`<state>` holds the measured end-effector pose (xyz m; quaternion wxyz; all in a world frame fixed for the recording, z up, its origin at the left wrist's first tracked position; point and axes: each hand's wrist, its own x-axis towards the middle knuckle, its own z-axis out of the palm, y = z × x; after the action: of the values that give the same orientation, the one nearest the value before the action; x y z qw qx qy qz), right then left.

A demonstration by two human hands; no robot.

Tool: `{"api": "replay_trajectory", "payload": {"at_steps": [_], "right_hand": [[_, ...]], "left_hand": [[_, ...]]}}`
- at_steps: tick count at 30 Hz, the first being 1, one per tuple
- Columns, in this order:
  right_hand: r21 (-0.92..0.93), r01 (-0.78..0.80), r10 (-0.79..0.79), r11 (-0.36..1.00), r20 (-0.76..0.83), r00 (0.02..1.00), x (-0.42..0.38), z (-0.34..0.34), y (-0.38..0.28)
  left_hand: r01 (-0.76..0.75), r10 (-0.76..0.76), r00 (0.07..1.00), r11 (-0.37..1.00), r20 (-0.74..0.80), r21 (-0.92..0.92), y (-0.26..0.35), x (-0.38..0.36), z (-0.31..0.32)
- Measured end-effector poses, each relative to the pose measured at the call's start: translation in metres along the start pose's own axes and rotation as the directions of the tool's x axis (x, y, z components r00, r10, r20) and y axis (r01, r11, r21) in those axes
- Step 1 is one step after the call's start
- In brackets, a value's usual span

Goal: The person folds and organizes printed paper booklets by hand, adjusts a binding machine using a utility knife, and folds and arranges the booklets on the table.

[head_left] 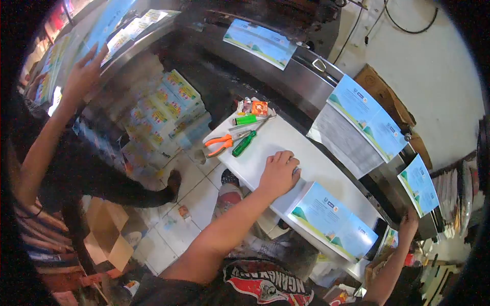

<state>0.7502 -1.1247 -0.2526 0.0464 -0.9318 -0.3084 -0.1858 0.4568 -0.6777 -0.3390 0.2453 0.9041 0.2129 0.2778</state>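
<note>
My left hand [279, 173] rests on the white tabletop [255, 162], its fingers curled in. A bluish bit shows at the fingertips, but what lies under them is hidden. At the lower edge of a blue printed folded sheet [418, 184] on the metal rail, my right hand [408, 223] has its fingers bent against the paper. A stack of the same blue printed sheets [332, 217] lies on the table between my hands. Orange-handled pliers [220, 145], a green-handled screwdriver [245, 143] and a small red packet [259, 107] sit at the table's far left end.
More blue sheets [365, 115] straddle the long metal rail [321, 84]. Another person's hand [84, 74] holds a blue sheet at the upper left. Printed bundles [163, 109] are piled on the tiled floor, near an open cardboard box [108, 229]. A dark phone-like object [376, 238] lies beside the sheet stack.
</note>
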Motion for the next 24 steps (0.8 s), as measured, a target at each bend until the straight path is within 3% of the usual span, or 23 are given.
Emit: {"api": "replay_trajectory", "payload": {"at_steps": [2,4,8,10,15,24], "right_hand": [[0.229,0.000,-0.004,0.973,0.018,1.000,-0.009,-0.032,-0.074],[0.291,-0.123,0.041,0.949,0.274,0.961,-0.021,-0.078,-0.165],[0.305,0.286,-0.392,0.908,0.384,0.836,-0.060,-0.085,-0.246],[0.257,0.340,-0.419,0.905,0.395,0.818,-0.074,-0.082,-0.272],[0.200,0.383,-0.432,0.902,0.453,0.780,-0.080,-0.061,-0.269],[0.312,0.347,-0.460,0.885,0.458,0.761,-0.073,-0.065,-0.267]], "left_hand": [[0.016,-0.016,1.000,1.000,0.023,0.006,0.000,-0.001,-0.002],[0.017,-0.017,0.999,1.000,0.028,-0.001,0.001,-0.002,-0.002],[0.020,-0.020,0.999,1.000,0.027,0.009,0.001,-0.002,-0.001],[0.021,-0.021,0.999,1.000,0.033,0.004,0.000,-0.002,-0.001],[0.030,-0.029,0.999,0.999,0.031,-0.017,-0.001,-0.002,-0.001],[0.044,-0.043,0.998,0.999,0.035,-0.020,0.001,0.000,-0.002]]}}
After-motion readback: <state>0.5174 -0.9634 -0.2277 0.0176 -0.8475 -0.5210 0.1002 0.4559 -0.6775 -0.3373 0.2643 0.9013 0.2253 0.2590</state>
